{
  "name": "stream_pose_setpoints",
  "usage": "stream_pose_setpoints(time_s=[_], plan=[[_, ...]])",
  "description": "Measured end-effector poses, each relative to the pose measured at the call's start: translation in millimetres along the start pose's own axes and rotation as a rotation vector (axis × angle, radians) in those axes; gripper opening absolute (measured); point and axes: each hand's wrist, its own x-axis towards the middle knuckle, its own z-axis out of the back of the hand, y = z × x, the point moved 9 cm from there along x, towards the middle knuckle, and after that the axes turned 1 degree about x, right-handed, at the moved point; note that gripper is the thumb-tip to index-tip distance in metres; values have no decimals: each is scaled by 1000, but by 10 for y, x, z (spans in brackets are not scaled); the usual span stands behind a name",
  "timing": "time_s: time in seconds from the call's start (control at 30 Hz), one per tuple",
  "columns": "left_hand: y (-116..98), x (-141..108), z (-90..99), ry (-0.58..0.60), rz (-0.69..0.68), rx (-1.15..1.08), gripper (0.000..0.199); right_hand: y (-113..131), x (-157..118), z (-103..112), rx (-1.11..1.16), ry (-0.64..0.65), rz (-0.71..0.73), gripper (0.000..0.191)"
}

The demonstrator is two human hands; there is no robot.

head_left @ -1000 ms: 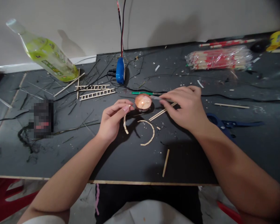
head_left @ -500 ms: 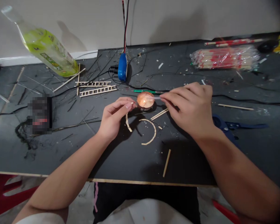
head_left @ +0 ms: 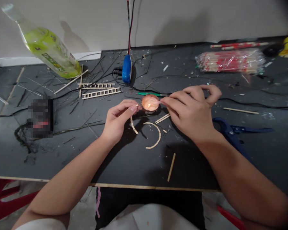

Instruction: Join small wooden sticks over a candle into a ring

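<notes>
My left hand (head_left: 117, 119) pinches a curved strip of short wooden pieces (head_left: 134, 127) between thumb and fingers, and the strip hangs down below them. Just right of those fingertips stands a small round candle cup (head_left: 150, 105) with a glowing flame inside. My right hand (head_left: 193, 110) grips a thin, whitish translucent stick (head_left: 159, 102), its tip at the cup's right rim. Most of this stick is hidden by the fingers. Below the cup lies a second wooden arc (head_left: 159, 135), curved like a C turned around. Two thin wooden sticks (head_left: 162, 118) lie beside my right hand.
A tilted green-labelled bottle (head_left: 55, 56) stands back left, near small wooden ladder-like frames (head_left: 100, 93). A blue device with cables (head_left: 126, 68) is at the back. Blue cutters (head_left: 227, 131) lie right, below a plastic-wrapped stick bundle (head_left: 230, 60). One loose stick (head_left: 171, 167) lies in front.
My right hand has shifted slightly left, closer to the candle cup, and less of the translucent stick shows. My left hand has barely moved, still pinching the curved strip.
</notes>
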Motion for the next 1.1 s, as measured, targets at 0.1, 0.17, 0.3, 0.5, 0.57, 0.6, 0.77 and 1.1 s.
stream_pose_setpoints(time_s=[0.1, 0.17, 0.3, 0.5, 0.57, 0.6, 0.77, 1.1], plan=[[-9, 2, -1, -5, -16, -12, 8, 4, 5, 14, 9, 1, -12, 26], [-19, 4, -5, -6, -30, -14, 8, 3, 7, 20, 22, 4, -18, 27], [-15, 11, 3, -16, -27, 6, 9, 20, 11, 12, 0, 21, 2, 25], [-2, 13, 8, -11, -16, 9, 9, -2, 15, 17, 46, 0, -27, 24], [0, 12, 9, -13, -15, 8, 8, -1, 13, 16, 45, 0, -27, 25], [1, 11, 10, -16, -14, 7, 8, 1, 12, 17, 39, -1, -25, 25], [11, 9, 13, -25, -3, -19, 6, -1, 4, 14, 29, 0, -21, 27], [3, 12, 11, -19, -10, -18, 7, -8, 0, 24, 51, 4, -38, 27]])
